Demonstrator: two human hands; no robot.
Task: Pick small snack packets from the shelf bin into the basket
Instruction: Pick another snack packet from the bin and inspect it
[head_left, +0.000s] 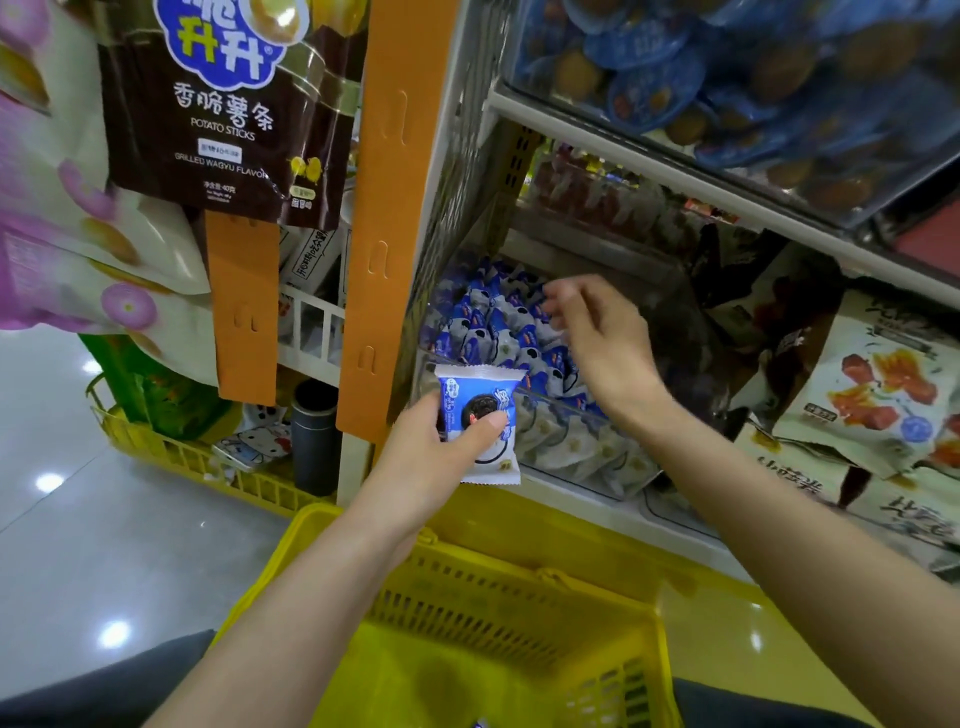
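Picking under way. Left hand (431, 452) grips one blue packet (480, 421) above the yellow basket (519, 597). Right hand (597, 332), fingers loosely spread and empty, hangs over the shelf bin (545, 399). Next, likely: drop the packet, pinch another.

- Your left grip (436, 457) is a bare hand with nothing worn on the parts that show.
- Your right grip (597, 338) is bare too; its fingertips are blurred, so finer detail there cannot be made out.
- Your left forearm (291, 597) and right forearm (779, 519) are uncovered from the wrist to the near edge of view.
- At the near left corner you wear dark grey-blue cloth (104, 680), plain and matte; which garment it is cannot be told.
- A second dark patch (753, 712) of the same plain fabric shows at the near right.
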